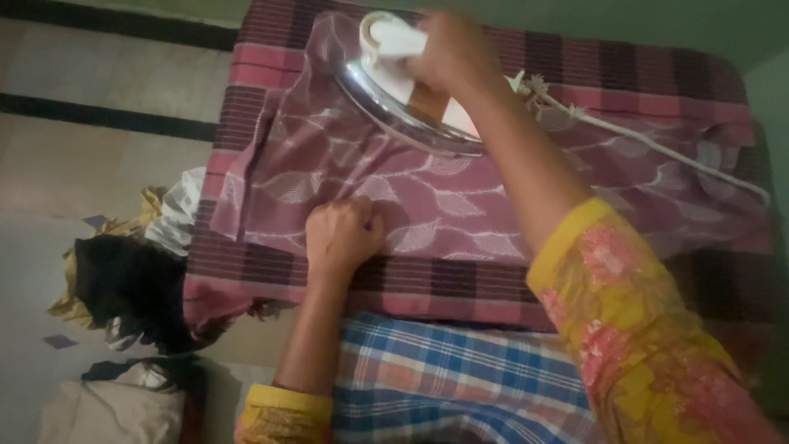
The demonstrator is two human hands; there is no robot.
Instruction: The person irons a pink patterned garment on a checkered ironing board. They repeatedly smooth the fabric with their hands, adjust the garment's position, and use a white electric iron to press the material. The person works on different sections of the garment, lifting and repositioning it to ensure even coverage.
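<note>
**Head view: iron on mauve cloth, both hands engaged**

Head camera looks down on a padded surface draped with a striped blanket [246,74] in maroon, pink and dark bands. Spread on it lies a mauve leaf-patterned cloth [460,205], thin, printed with pale leaf outlines, creased toward the right end.

Right hand [448,49]: fingers wrapped together around the white handle of the iron [394,90], at the far middle of the cloth. Iron has a shiny metal soleplate, pointed outline, tilted so its edge shows; whether the plate lies flat on the cloth cannot be told. A white cord [657,144] runs from the iron's rear to the right across cloth and blanket, with a frayed knot near the wrist.

Left hand [345,234]: curled into a fist, knuckles pressed on the near edge of the mauve cloth; whether it pinches fabric cannot be told. Both arms carry yellow sleeves with pink floral print; the right forearm crosses over and hides part of the cloth.

Surroundings: a blue checked cloth [444,382] lies near, just below the blanket edge. At left on the pale floor [74,164] sits a loose heap of clothes [131,279], black, yellow and white, crumpled, touching the blanket's left corner. No containers in view.
</note>
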